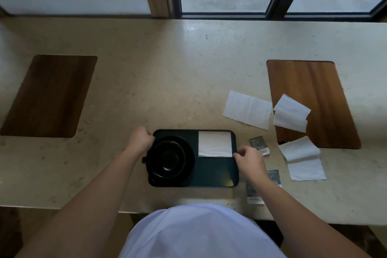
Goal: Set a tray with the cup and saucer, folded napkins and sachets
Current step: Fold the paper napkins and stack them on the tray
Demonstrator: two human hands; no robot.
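One dark rectangular tray (211, 176) with rounded corners sits on the near edge of the pale stone counter (159, 90), straight in front of the person. On its left half stands a black saucer (188, 153) carrying a black cup (166, 159), the cup's handle pointing left over the tray's rim. A white napkin (215, 144), folded square, lies in the tray's far right corner; the near right part of the tray is bare.

Curled closed, the left hand (140, 138) grips the tray's far left corner. The right hand (249, 158) pinches the tray's right rim, fingers bent together just beside the napkin's near corner.

Just right of the tray, dark sachets lie on the counter: one (258, 144) far of the right hand, two more (274, 176) (253, 194) near the right wrist. Farther right are three loose white napkins: one flat (247, 109), one (290, 113) overlapping a wooden board (314, 94), one (302, 158) half unfolded. Another wooden board (49, 96) is well apart at left.
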